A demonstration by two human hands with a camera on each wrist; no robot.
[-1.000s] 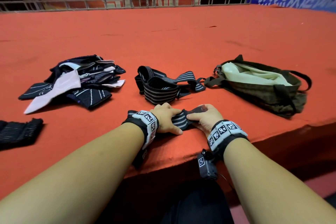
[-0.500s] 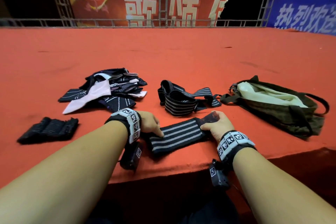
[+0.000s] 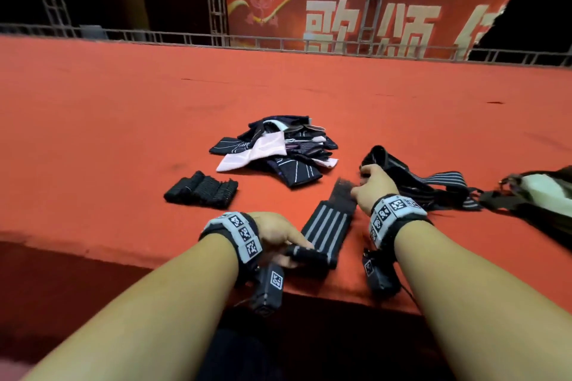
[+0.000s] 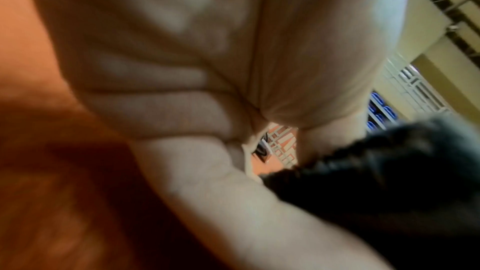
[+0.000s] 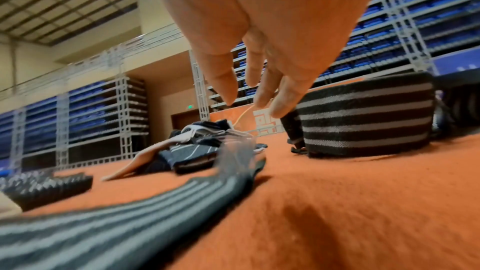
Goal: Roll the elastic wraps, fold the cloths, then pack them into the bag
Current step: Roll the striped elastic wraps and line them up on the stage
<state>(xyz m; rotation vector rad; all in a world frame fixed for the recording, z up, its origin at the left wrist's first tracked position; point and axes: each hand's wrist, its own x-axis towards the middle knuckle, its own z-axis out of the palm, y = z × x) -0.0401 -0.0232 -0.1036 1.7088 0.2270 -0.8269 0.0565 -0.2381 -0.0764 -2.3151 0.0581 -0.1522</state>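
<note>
A black elastic wrap with grey stripes [image 3: 328,226] lies lengthwise on the red-carpeted platform [image 3: 123,133], its near end curled into a small roll. My left hand [image 3: 297,252] grips that rolled end; the left wrist view shows thumb and curled fingers on the black fabric [image 4: 376,171]. My right hand [image 3: 360,182] hovers just over the wrap's far velcro end with relaxed fingers [image 5: 226,89], holding nothing. More striped wraps [image 3: 418,182] lie tangled behind that hand. A pile of dark and pink cloths [image 3: 278,148] sits further back. The olive bag [image 3: 541,195] lies open at the right edge.
A rolled black wrap [image 3: 201,190] lies left of the cloths. The platform's front edge [image 3: 123,257] runs just under my wrists. A metal railing [image 3: 278,40] and a red banner stand at the far side.
The striped wrap has swung from lying sideways to pointing away from me. My right hand let go of its end and lifted. My left hand now holds the near end, curled over.
</note>
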